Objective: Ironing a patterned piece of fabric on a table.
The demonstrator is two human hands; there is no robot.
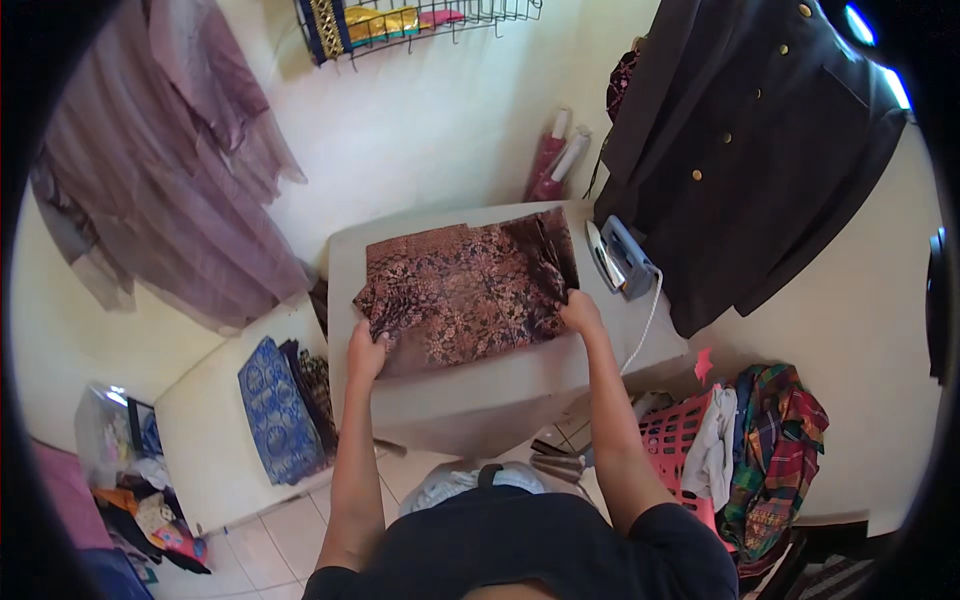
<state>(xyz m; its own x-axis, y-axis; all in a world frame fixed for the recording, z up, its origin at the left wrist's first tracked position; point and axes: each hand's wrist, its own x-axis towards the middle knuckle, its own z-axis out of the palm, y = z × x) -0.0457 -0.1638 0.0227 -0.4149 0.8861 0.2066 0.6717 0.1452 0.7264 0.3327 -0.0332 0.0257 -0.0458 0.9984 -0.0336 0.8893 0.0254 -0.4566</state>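
The left hand and right hand, fingers closed, grip the near corners of a folded brown-and-black floral cloth on the pale, fabric-covered table; beyond sits a blue-grey iron.

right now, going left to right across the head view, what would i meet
folded blue cloth, left hand, dark floral cloth, right hand, iron, pink basket, plaid cloth
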